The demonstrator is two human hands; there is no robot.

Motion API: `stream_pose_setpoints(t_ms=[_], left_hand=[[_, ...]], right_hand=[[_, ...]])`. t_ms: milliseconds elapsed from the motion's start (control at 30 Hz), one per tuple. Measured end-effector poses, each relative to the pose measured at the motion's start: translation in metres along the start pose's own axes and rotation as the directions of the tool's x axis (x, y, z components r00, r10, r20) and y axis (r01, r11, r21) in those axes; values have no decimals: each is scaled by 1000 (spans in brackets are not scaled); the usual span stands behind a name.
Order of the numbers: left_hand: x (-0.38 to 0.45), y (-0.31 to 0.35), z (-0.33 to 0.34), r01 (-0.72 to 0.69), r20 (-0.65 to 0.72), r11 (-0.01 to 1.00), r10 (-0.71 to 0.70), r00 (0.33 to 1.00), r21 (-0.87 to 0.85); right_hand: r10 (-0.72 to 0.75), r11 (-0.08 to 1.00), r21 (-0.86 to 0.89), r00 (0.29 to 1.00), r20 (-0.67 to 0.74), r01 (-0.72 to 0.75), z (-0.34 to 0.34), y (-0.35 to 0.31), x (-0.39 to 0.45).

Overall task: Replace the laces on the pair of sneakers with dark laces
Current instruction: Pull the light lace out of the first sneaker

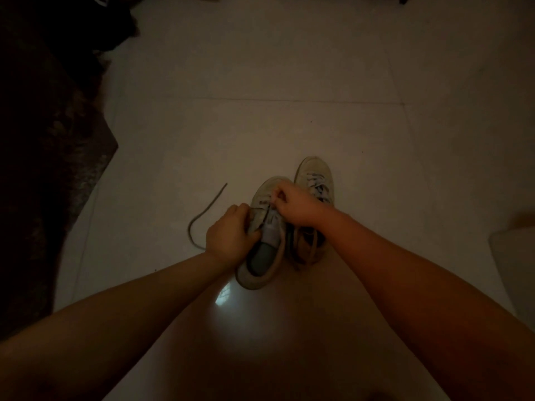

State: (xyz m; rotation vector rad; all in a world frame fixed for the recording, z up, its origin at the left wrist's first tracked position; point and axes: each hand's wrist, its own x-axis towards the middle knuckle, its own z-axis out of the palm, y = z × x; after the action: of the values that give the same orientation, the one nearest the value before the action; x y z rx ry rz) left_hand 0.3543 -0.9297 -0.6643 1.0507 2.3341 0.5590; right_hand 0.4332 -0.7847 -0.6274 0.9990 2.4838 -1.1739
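Left hand (231, 235) grips the sneaker (262, 227), its toe pointing away.

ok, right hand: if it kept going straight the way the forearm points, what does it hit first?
The right hand points up-left over the near sneaker, pinching at its lacing. Straight on, it would likely cross that shoe's toe, then reach bare floor. Depth is unclear; it might clear the toe.

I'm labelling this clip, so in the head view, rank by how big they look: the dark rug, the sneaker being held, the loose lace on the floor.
1. Dark rug, by far the largest, though the frame cuts it off.
2. Held sneaker, partly hidden by both hands.
3. Loose lace, long but very thin, so it covers the least.
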Motion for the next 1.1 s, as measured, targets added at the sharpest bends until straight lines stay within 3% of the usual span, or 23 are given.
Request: stream_pose_setpoints(t_ms=[167,333,433,500,533,567,600,667,733,833,900,967,1033,1100], left_hand=[[3,3,0,-51,-20,998,51,998,29],[5,8,-3,-44,-2,997,44,999,69],[6,9,-4,-37,0,993,37,999,112],[6,8,-6,-26,-1,988,27,1000,149],[5,7,-7,-23,-2,988,23,1000,151],[5,7,-7,-22,-1,990,23,1000,137],[5,7,-7,-27,5,993,27,1000,115],[6,9,-7,-40,24,995,38,999,95],[9,10,-5,-38,37,995,35,999,92],[11,4,-4,-32,52,999,31,998,36],[11,1,-2,-60,40,998,59,997,1],[9,1,-2,-80,20,997,80,997,-18],[9,1,-4,-94,10,996,94,995,-9],[10,0,-5,-97,12,995,97,995,-10]], right_hand=[[-35,998,-55,998,43,38,1,-1,-2],[12,998,-67,997,-78,-18,12,4,5],[132,944,312,989,-60,-107,3,-4,8],[238,701,669,965,108,-247,-8,-9,9],[267,592,748,948,171,-301,-12,-8,10],[297,580,742,935,192,-337,-14,-7,11],[316,687,640,935,162,-344,-16,-6,9],[262,936,231,964,40,-265,-16,-3,4],[117,993,16,993,-20,-117,-14,1,3],[48,997,64,996,-78,-43,-13,0,-2],[85,980,184,994,-75,-70,-13,-1,-3],[184,883,450,981,-63,-136,-18,-6,-2],[273,640,747,962,-3,-179,-28,-9,-1],[277,369,907,955,103,-205,-39,-9,-2]])
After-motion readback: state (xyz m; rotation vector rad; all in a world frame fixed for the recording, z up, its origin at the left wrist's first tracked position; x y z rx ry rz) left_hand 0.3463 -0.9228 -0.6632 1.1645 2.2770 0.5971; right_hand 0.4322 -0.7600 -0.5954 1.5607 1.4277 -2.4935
